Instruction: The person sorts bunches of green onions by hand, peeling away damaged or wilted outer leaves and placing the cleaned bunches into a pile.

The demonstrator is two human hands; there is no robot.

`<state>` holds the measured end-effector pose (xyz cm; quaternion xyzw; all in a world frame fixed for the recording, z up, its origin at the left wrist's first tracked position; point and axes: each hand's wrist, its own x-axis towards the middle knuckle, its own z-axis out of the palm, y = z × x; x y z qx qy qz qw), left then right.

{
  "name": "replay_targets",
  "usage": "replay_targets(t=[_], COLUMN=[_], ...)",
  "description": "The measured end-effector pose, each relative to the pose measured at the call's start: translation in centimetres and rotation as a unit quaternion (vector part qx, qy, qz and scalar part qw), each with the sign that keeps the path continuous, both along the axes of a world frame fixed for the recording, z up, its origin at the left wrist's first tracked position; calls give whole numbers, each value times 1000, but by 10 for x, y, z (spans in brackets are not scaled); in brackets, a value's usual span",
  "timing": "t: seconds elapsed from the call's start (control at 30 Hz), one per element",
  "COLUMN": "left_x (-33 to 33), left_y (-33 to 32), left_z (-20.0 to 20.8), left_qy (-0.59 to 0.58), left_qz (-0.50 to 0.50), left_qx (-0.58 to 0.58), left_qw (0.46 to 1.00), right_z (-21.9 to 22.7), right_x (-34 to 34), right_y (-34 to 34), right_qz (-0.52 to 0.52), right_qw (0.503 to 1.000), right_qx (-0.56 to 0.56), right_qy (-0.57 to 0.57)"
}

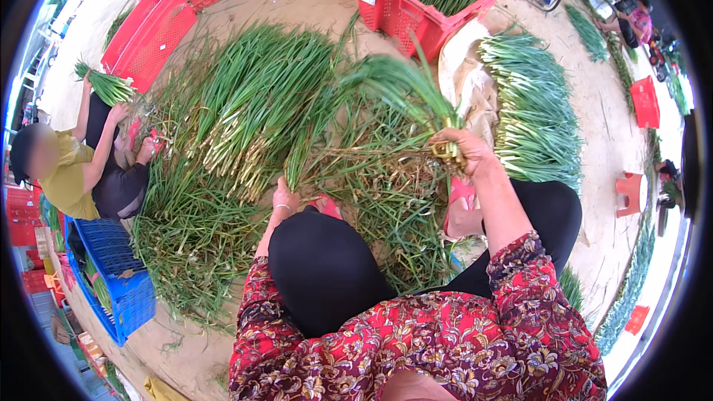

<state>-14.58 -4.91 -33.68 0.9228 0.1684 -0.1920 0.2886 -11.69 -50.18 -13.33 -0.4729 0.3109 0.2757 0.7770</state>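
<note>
My right hand [469,151] is closed round the lower ends of a bunch of green onions [401,85], raised over the litter, its long leaves trailing up and to the left. Beside my left knee, my left hand [284,198] grips a thinner bundle of green onions [298,154] by its lower ends. That bundle's leaves run up against a big heap of green onions [256,96], whose pale stem ends point toward me. Right of my right hand lies a neat row of cleaned green onions [531,108] with white stems, next to a pale sack [464,67].
Stripped leaves [405,208] cover the ground between my feet. A red crate [401,22] holding green onions stands ahead, and another red crate [152,37] is far left. At left a person [74,163] holds a bunch, near a blue crate [130,289]. A red stool [630,194] stands right.
</note>
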Motion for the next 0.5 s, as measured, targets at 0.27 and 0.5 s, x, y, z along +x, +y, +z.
replay_targets(t=[0.27, 0.5], left_x=[12, 67], left_y=[-24, -86], left_z=[71, 277], left_qy=[143, 154], left_qz=[-114, -195], left_qx=[2, -300], left_qw=[983, 921], right_z=[103, 130], right_x=[-22, -34], right_y=[-24, 9], right_qz=[-18, 113], right_qw=[995, 897], right_qx=[-35, -291], right_qy=[-90, -312])
